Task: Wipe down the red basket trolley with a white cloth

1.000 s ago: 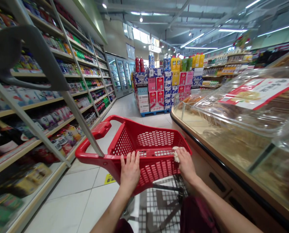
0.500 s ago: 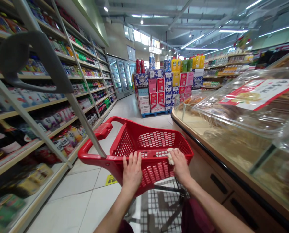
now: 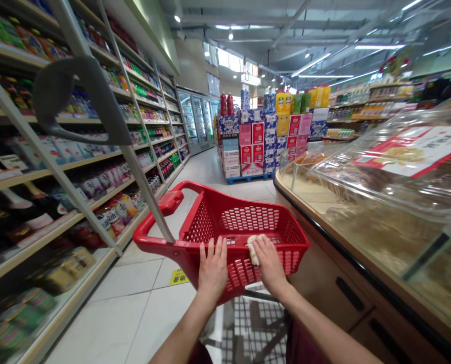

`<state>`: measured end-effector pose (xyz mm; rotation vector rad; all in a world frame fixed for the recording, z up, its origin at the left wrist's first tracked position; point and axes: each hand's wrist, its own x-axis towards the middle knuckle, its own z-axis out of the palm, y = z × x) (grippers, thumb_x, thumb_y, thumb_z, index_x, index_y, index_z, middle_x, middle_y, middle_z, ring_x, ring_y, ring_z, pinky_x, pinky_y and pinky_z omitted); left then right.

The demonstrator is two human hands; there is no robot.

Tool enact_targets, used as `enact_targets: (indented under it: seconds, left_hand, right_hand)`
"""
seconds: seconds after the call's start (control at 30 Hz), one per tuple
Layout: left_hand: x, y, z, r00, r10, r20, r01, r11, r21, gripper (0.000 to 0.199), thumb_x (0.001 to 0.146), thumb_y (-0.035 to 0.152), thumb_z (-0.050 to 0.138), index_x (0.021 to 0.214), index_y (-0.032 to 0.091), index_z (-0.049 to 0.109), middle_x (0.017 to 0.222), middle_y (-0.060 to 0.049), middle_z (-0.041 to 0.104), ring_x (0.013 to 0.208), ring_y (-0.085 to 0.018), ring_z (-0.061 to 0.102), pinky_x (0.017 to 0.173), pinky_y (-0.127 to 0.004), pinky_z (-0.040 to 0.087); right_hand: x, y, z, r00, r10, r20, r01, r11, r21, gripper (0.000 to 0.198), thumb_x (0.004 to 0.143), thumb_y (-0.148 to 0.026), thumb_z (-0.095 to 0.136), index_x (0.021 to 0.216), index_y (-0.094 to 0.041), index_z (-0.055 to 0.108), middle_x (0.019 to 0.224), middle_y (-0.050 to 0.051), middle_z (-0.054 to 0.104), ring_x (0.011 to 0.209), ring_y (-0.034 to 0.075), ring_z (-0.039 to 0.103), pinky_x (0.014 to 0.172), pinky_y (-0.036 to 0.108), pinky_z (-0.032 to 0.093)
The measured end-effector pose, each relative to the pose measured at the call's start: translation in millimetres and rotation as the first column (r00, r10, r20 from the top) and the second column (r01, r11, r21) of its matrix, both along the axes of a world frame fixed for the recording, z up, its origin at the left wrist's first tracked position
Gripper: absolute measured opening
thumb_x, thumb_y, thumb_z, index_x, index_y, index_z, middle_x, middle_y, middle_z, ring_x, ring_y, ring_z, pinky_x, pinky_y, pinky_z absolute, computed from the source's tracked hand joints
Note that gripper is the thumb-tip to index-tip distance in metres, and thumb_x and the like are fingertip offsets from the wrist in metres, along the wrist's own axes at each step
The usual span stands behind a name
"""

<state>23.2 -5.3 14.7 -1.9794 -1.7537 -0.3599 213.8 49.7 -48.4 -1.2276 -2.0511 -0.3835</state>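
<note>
A tiled floor [image 3: 107,323] is running between the fixtures. Along its left edge, tall shelves [image 3: 36,247] are carrying bottles, cans and packs. Along its right edge, a counter [image 3: 320,268] with wooden drawers and a dark trim is curving away. Toward the floor's far edge, a stack of boxes [image 3: 259,144] is standing on a blue pallet [image 3: 248,179], with yellow, green, blue and red bottles lining its top. Between shelves and counter, a red basket [image 3: 189,255] with slotted walls is standing over the floor, its right end lying near the counter. A metal post [image 3: 145,177], bearing a gray loop [image 3: 115,116], is slanting up and leftward from the basket's near left corner. A clear container [image 3: 400,151] with a red-and-white label is lying on the counter. The left hand [image 3: 213,268] is resting with fingers extended over the middle of the basket's near rim. The right hand [image 3: 269,263] is gripping a white cloth [image 3: 253,250] against the same rim, toward the right corner. A yellow sticker [image 3: 178,277] is showing on the floor below the basket.
</note>
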Motion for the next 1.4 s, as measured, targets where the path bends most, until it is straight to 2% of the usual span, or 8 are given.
enact_targets:
  seconds: [0.1,0.27,0.53,0.77,1.07,1.17,1.27,1.4]
  left_hand:
    - [-7.7,-2.6,-0.1,0.999,-0.049,-0.02,0.049,0.999,0.005,0.055,0.073,0.019,0.039,0.128,0.014,0.036,0.134,-0.008,0.039,0.123,-0.025,0.032,0.105,-0.045,0.017]
    - [-10.9,-3.6,-7.0,0.998,-0.044,-0.039,0.044,0.999,0.0,0.054,0.074,0.019,0.039,0.128,0.013,0.036,0.137,-0.007,0.034,0.126,-0.025,0.027,0.105,-0.045,0.016]
    - [-14.4,-2.3,4.4,0.998,-0.058,-0.003,0.058,0.998,-0.024,0.053,0.075,0.023,0.041,0.126,0.013,0.039,0.134,-0.007,0.038,0.125,-0.025,0.03,0.105,-0.046,0.017]
    - [-37.7,-11.9,13.3,0.999,0.025,0.039,-0.027,0.999,0.039,0.052,0.074,0.017,0.038,0.125,0.011,0.04,0.133,-0.01,0.04,0.126,-0.024,0.028,0.105,-0.051,0.009]
    - [-27.3,-11.4,18.1,0.997,-0.014,0.071,0.009,0.997,0.075,0.052,0.071,0.017,0.041,0.122,0.011,0.044,0.129,-0.012,0.045,0.122,-0.026,0.034,0.105,-0.05,0.012]
    - [-51.0,-19.5,20.4,0.991,-0.062,0.12,0.038,0.981,0.191,0.048,0.075,0.018,0.041,0.122,0.014,0.043,0.127,-0.01,0.047,0.121,-0.023,0.036,0.105,-0.046,0.013]
    - [-85.7,-25.5,24.7,0.972,0.078,0.222,-0.152,0.928,0.34,0.051,0.077,0.021,0.041,0.126,0.011,0.035,0.127,-0.015,0.044,0.122,-0.024,0.034,0.104,-0.047,0.015]
    - [-111.0,-22.2,30.9,0.953,0.204,0.222,-0.259,0.932,0.254,0.059,0.074,0.019,0.043,0.13,0.011,0.027,0.135,-0.015,0.034,0.127,-0.029,0.022,0.102,-0.052,0.014]
  right_hand:
    - [6.9,-0.5,-1.9,0.997,0.064,0.034,-0.064,0.998,0.006,0.057,0.071,0.004,0.03,0.123,-0.016,0.045,0.129,0.008,0.046,0.126,0.02,0.028,0.098,0.043,0.031]
    - [55.8,10.4,-6.1,0.981,-0.191,-0.04,0.189,0.98,-0.057,0.059,0.07,0.003,0.032,0.125,-0.016,0.044,0.126,0.011,0.048,0.124,0.024,0.031,0.097,0.048,0.031]
    - [-24.7,-3.3,0.0,0.995,0.099,-0.018,-0.097,0.992,0.075,0.056,0.075,0.0,0.031,0.127,-0.016,0.04,0.129,0.009,0.045,0.128,0.021,0.023,0.098,0.045,0.031]
    - [49.1,15.4,-9.8,0.985,-0.144,-0.091,0.143,0.99,-0.011,0.058,0.07,0.003,0.032,0.124,-0.014,0.044,0.126,0.012,0.047,0.125,0.024,0.029,0.097,0.049,0.03]
    - [-76.9,2.0,9.0,0.974,0.201,-0.104,-0.188,0.974,0.127,0.056,0.072,0.002,0.031,0.126,-0.012,0.042,0.129,0.011,0.044,0.128,0.021,0.022,0.099,0.045,0.032]
    - [-43.6,7.3,2.7,0.979,0.193,-0.059,-0.184,0.974,0.129,0.054,0.076,0.001,0.03,0.125,-0.015,0.043,0.127,0.011,0.047,0.127,0.02,0.026,0.097,0.045,0.034]
    - [11.1,18.8,-8.1,0.994,0.096,-0.058,-0.089,0.989,0.116,0.053,0.076,0.0,0.031,0.125,-0.013,0.044,0.126,0.014,0.047,0.127,0.023,0.027,0.096,0.048,0.034]
    - [9.2,25.2,-8.6,0.989,0.043,-0.144,-0.029,0.995,0.094,0.057,0.071,0.003,0.031,0.124,-0.013,0.045,0.124,0.014,0.049,0.125,0.024,0.03,0.096,0.05,0.034]
